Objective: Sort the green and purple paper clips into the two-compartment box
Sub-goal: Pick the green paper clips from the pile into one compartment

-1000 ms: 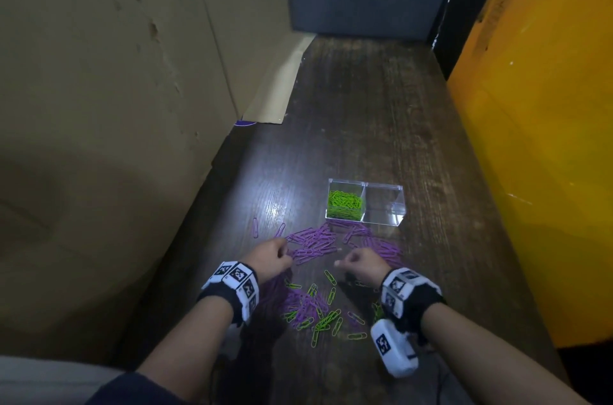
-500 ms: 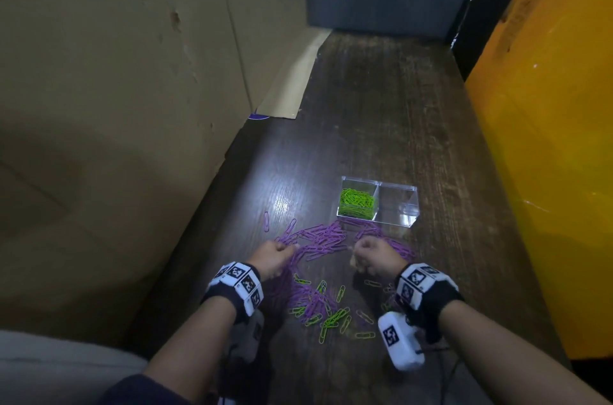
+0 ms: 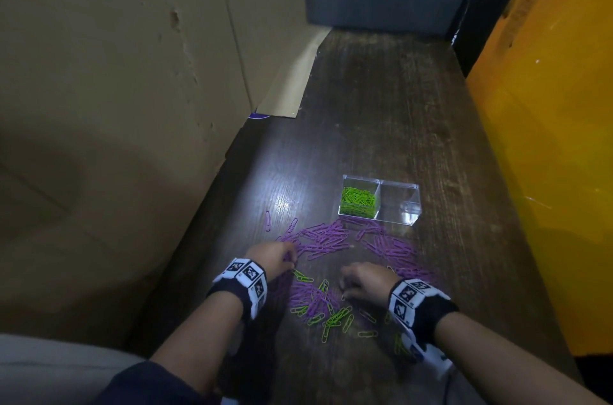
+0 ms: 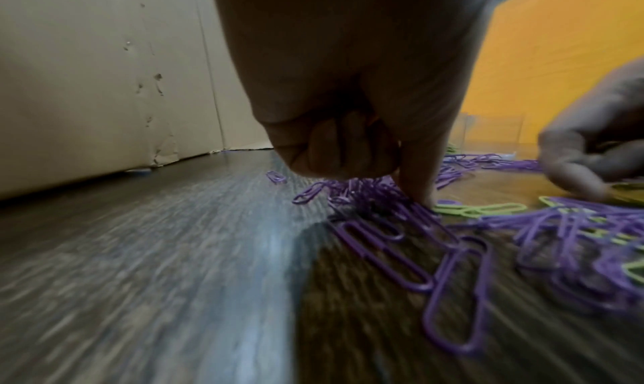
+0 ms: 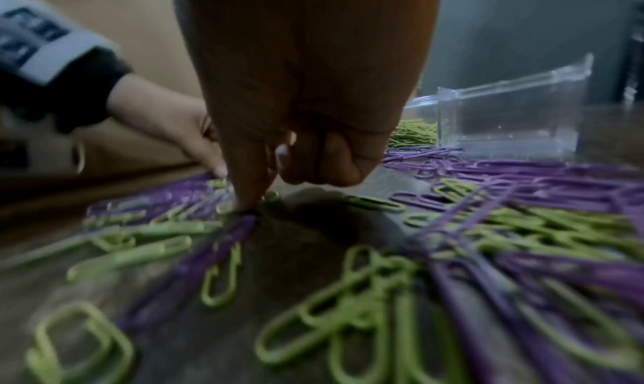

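Purple clips point(image 4: 390, 197) under left hand point(image 3: 272, 257) fingertip point(image 4: 423, 194), rest curled

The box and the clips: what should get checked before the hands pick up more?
1. Box upright, open: ok.
2. Its left half holds only green clips: ok.
3. Its right half free for purple: ok.
4. Purple clips still on the table: not ok.
5. Loose green clips mixed with purple: not ok.
6. Left hand and right hand holding clips: cannot tell.
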### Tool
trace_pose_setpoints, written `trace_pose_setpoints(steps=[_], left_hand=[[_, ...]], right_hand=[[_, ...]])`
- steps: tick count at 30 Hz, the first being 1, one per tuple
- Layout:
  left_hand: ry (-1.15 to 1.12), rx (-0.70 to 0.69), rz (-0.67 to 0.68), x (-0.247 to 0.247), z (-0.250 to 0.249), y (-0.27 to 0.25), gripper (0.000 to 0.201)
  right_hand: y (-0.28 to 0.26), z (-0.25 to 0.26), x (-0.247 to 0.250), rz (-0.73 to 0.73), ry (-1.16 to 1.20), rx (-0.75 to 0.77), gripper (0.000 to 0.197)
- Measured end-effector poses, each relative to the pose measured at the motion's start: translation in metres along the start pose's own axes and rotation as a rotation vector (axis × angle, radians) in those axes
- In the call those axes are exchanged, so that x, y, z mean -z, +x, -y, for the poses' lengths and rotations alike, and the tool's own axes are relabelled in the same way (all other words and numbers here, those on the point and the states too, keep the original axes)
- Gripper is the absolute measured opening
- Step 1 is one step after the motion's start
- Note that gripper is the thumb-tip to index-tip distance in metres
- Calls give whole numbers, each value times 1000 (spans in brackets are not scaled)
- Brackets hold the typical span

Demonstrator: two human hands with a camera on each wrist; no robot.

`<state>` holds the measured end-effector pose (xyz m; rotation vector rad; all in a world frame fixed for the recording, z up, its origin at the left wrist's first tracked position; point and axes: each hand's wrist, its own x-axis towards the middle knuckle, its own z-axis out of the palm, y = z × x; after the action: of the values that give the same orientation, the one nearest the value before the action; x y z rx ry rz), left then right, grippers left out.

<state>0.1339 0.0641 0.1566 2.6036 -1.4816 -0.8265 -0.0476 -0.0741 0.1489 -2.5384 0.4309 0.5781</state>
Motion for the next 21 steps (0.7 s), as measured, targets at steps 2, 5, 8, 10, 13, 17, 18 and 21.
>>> trace_pose_setpoints(steps=[2, 5, 8, 10, 13, 17, 18, 21], left_hand=[[28, 43, -52, 3, 7, 0, 17], [60, 50, -64, 6, 9, -2, 21], [36, -45, 33, 7, 2, -2, 28], [65, -105, 102, 5, -3, -1, 31], [78, -154, 122, 0, -9, 3, 24], [71, -127, 150, -4, -13, 9, 18], [71, -119, 163, -4, -13, 10, 18], [28, -110, 187, -3, -15, 13, 17]], right_hand=[[-3, -4, 3, 16, -31, -32, 17], [-6, -16, 5, -1, 64, -79, 10], [-10, -28, 11, -159, 498, -164, 30], [-10, -28, 15, -277, 814, -225, 27], [-6, -22, 21, -306, 1098, -286, 23], [5, 1, 19, -155, 727, -249, 26], [8, 9, 15, -118, 544, -231, 28], [16, 26, -3, -35, 214, -255, 22]])
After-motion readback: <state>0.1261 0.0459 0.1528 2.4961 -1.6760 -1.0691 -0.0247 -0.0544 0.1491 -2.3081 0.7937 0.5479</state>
